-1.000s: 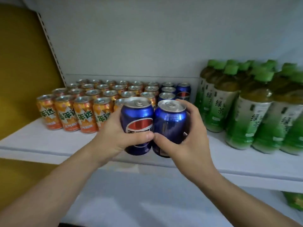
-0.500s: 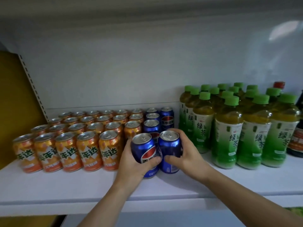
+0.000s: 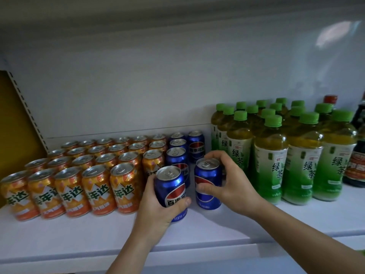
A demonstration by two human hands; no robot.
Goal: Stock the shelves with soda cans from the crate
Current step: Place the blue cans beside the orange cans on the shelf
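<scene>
Placing step: left hand grips left can, right hand grips right can, both upright at the shelf front, ahead of the blue rows. Next, likely: push each back against its row, then release.

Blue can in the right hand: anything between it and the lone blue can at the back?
Nothing visible does. No can stands between the blue can that the right hand grips and the back can. Green bottles crowd its right side, and a row of blue cans lines its left.
</scene>
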